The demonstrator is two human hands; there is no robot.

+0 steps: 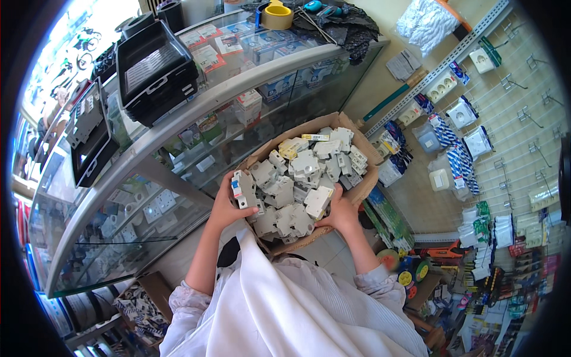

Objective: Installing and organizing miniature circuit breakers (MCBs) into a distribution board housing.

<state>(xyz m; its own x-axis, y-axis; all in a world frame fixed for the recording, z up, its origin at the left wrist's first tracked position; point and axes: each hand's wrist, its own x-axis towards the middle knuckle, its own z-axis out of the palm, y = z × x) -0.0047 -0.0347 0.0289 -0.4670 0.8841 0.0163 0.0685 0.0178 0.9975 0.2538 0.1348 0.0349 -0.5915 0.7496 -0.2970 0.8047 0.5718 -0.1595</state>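
A cardboard box (361, 191) in front of me is heaped with white and grey circuit breakers (304, 168), jumbled at many angles. My left hand (226, 208) is closed on a circuit breaker with a blue switch (242, 189), at the left side of the heap. At the box's near right edge, my right hand (345, 215) is closed around a white circuit breaker (319, 201), its thumb along one side and its fingers below. A breaker with a yellow label (293, 148) lies toward the back of the pile.
A curved glass display counter (160, 134) stands to the left, with stacked black trays (156, 68) on top. Yellow tape (277, 15) sits at its far end. On the right, a pegboard wall (505, 119) carries packaged sockets. Another box of small parts (140, 306) is at lower left.
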